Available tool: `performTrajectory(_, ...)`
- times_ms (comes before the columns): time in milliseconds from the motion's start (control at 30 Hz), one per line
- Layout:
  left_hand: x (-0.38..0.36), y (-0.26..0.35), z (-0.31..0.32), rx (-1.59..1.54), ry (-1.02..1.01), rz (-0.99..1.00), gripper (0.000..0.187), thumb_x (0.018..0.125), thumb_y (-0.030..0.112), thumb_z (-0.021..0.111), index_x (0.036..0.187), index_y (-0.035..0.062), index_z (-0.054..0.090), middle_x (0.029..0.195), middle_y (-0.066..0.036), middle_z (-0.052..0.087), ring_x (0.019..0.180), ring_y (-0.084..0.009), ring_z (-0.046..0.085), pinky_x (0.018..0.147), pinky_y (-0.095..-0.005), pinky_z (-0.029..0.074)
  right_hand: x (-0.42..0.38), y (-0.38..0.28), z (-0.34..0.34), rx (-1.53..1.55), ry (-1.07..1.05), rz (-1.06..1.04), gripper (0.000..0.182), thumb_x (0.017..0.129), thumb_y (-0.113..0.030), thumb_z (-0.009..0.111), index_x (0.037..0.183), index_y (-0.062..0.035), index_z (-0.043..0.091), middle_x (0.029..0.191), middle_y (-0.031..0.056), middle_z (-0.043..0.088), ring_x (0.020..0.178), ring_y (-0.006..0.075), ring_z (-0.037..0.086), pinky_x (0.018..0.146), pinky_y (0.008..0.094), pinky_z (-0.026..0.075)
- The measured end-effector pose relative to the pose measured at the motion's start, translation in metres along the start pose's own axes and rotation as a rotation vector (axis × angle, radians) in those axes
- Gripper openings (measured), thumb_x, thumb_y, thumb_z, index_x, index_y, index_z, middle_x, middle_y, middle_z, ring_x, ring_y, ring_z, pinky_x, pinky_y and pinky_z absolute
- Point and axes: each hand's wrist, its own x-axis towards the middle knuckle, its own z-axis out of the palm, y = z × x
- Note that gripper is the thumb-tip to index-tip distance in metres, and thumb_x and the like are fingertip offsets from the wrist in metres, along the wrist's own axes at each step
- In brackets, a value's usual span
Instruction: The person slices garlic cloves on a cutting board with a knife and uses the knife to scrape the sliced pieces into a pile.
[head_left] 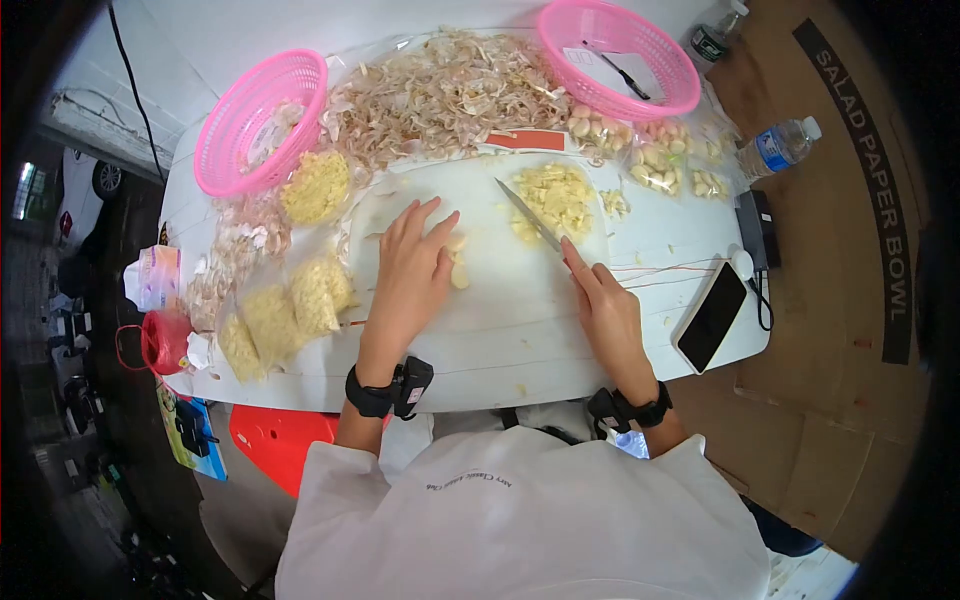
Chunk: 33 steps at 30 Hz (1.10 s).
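Observation:
My right hand (606,310) is closed around the handle of a knife (526,212), its blade pointing up and left along the edge of a pile of chopped garlic (553,200). To the left, my left hand (413,258) rests over the white cutting board (490,300) with fingers spread. Peeled garlic cloves (459,270) lie on the board right beside its thumb. A few garlic bits (614,204) sit just right of the pile. Both wrists wear black straps with small devices.
Garlic skins (445,90) heap at the back between two pink baskets (310,75) (690,88). Bags of chopped garlic (270,320) lie left; bagged cloves (655,172) lie back right. A phone (712,317), a water bottle (780,148) and a cardboard box (800,250) are on the right.

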Motion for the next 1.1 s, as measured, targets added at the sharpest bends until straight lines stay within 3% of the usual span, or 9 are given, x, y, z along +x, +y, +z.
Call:
performTrajectory(167, -0.003, -0.007, -0.006, -0.043, 0.034, -0.005, 0.042, 0.087, -0.001, 0.054, 0.129, 0.0033, 0.060, 0.142, -0.016, 0.047, 0.138, -0.0380, 0.037, 0.113, -0.0474, 0.029, 0.002, -0.006, 0.004, -0.031, 0.003, -0.033, 0.066, 0.087, -0.002, 0.062, 0.148, -0.0228, 0.045, 0.078, 0.0105, 0.055, 0.054, 0.0279, 0.057, 0.050, 0.0390, 0.049)
performTrajectory(367, 0.001, -0.002, -0.012, -0.159, -0.007, -0.025, 0.045, 0.088, -0.002, 0.052, 0.132, 0.0081, 0.059, 0.148, -0.012, 0.044, 0.143, -0.0360, 0.032, 0.116, -0.0477, 0.026, 0.006, -0.014, 0.007, -0.035, 0.009, -0.059, 0.066, 0.087, -0.001, 0.062, 0.148, -0.0203, 0.046, 0.077, 0.0105, 0.055, 0.053, 0.0273, 0.056, 0.048, 0.0377, 0.049)
performTrajectory(767, 0.004, -0.019, -0.005, -0.291, 0.024, 0.018, 0.043, 0.087, -0.004, 0.052, 0.128, 0.0067, 0.063, 0.141, -0.011, 0.051, 0.138, -0.0352, 0.039, 0.115, -0.0441, 0.029, 0.008, -0.017, 0.010, -0.148, -0.041, -0.056, 0.065, 0.087, 0.001, 0.060, 0.147, -0.0155, 0.046, 0.076, 0.0124, 0.055, 0.051, 0.0276, 0.057, 0.047, 0.0378, 0.048)
performTrajectory(1100, -0.001, -0.019, -0.007, -0.256, 0.035, 0.056, 0.038, 0.084, 0.013, 0.070, 0.120, 0.0048, 0.066, 0.128, -0.010, 0.058, 0.124, -0.0292, 0.048, 0.105, -0.0406, 0.036, 0.006, -0.006, 0.005, -0.029, 0.046, -0.039, 0.064, 0.086, 0.002, 0.062, 0.145, -0.0186, 0.050, 0.077, 0.0107, 0.055, 0.056, 0.0265, 0.057, 0.050, 0.0382, 0.047)
